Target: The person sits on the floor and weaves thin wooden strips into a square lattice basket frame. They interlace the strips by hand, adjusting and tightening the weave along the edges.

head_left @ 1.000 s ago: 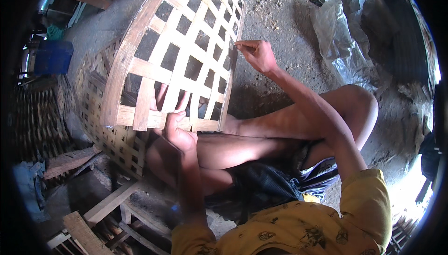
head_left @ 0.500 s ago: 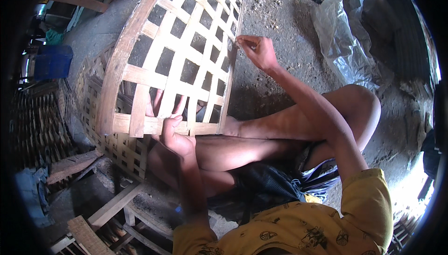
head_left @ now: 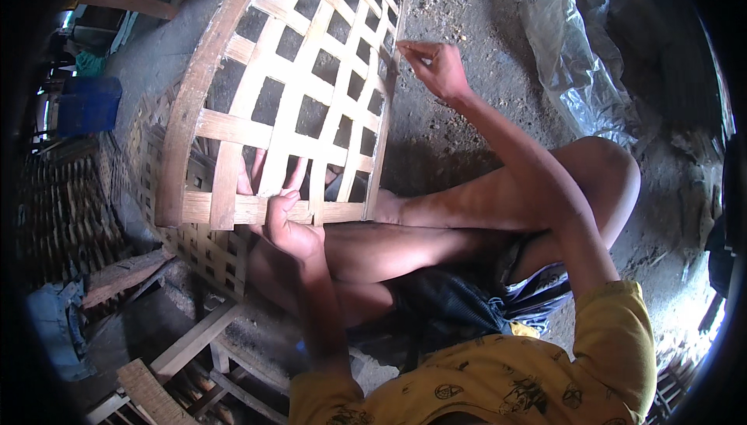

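The left hand [head_left: 288, 226] is closed on the near edge of the panel [head_left: 288, 106], with fingers hooked through the gaps of the lattice and the thumb on the near slat. The right hand [head_left: 440, 67] is at the far right edge of the panel, its fingertips pinched together on a thin strip there; what exactly it pinches is too small to tell. The panel is an open lattice of flat bamboo slats with a curved rim on the left, and it stands tilted over the person's crossed legs [head_left: 467, 223], leaning away to the far side. Under it, on the left, a finer woven basket [head_left: 202, 250] shows. To the far right, clear plastic sheet [head_left: 576, 59] lies on the dirt ground [head_left: 467, 5]. A blue container [head_left: 89, 106] stands at the far left. Wooden boards [head_left: 191, 339] lie near, at the lower left.
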Action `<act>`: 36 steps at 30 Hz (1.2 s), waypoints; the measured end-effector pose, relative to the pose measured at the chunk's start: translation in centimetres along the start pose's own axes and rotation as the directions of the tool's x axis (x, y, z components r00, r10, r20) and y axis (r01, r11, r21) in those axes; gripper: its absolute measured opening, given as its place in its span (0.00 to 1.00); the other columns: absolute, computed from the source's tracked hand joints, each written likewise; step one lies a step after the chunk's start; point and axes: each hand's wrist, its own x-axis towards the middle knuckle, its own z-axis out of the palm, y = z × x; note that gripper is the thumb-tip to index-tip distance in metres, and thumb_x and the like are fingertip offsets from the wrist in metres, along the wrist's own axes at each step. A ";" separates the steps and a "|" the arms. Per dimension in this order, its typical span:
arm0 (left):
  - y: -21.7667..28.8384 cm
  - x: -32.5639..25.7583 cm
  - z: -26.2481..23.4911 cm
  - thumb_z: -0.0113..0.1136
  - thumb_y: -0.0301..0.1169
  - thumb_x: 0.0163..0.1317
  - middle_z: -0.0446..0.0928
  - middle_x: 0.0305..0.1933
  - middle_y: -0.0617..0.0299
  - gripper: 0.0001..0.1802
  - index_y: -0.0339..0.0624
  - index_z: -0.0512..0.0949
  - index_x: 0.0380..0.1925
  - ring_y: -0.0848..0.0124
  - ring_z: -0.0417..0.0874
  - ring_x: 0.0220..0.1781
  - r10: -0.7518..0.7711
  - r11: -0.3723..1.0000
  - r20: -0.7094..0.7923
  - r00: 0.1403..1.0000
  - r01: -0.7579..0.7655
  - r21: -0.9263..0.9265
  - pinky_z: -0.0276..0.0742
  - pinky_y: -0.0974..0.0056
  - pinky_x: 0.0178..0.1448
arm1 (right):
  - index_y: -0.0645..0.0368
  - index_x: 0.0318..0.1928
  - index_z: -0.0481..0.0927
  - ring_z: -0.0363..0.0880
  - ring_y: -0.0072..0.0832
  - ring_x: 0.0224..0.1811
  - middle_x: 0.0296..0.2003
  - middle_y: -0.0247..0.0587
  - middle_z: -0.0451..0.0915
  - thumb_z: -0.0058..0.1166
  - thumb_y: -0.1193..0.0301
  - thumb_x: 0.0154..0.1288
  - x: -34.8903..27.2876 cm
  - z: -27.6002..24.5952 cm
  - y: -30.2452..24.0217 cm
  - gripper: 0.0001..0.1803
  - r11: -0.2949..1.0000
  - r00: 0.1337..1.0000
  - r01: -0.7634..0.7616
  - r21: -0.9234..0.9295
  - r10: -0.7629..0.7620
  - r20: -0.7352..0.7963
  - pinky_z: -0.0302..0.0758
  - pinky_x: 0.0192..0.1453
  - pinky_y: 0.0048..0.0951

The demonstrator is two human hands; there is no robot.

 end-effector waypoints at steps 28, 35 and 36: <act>0.4 0.1 0.1 0.53 0.20 0.47 0.69 0.63 0.40 0.41 0.27 0.62 0.68 0.49 0.75 0.60 0.005 1.000 -0.005 1.000 -0.005 -0.005 0.80 0.51 0.59 | 0.59 0.46 0.86 0.85 0.50 0.46 0.43 0.52 0.85 0.59 0.75 0.62 -0.4 1.0 3.2 0.12 0.966 0.973 0.170 -0.196 -0.132 0.190 0.82 0.53 0.44; 0.2 0.1 0.0 0.52 0.20 0.46 0.68 0.64 0.39 0.42 0.26 0.61 0.68 0.48 0.75 0.61 0.009 1.000 -0.015 1.000 -0.009 -0.009 0.80 0.50 0.60 | 0.57 0.40 0.85 0.85 0.46 0.45 0.40 0.47 0.84 0.63 0.73 0.57 -0.9 -0.5 5.1 0.09 0.857 0.871 0.344 -0.385 -0.138 0.472 0.82 0.49 0.43; 0.2 0.1 0.0 0.52 0.20 0.46 0.68 0.64 0.39 0.42 0.26 0.61 0.68 0.47 0.75 0.61 0.009 1.000 -0.015 1.000 -0.009 -0.010 0.80 0.49 0.60 | 0.57 0.40 0.85 0.85 0.46 0.45 0.40 0.46 0.83 0.63 0.73 0.57 -1.0 -0.5 5.4 0.09 0.871 0.863 0.326 -0.369 -0.114 0.493 0.82 0.49 0.44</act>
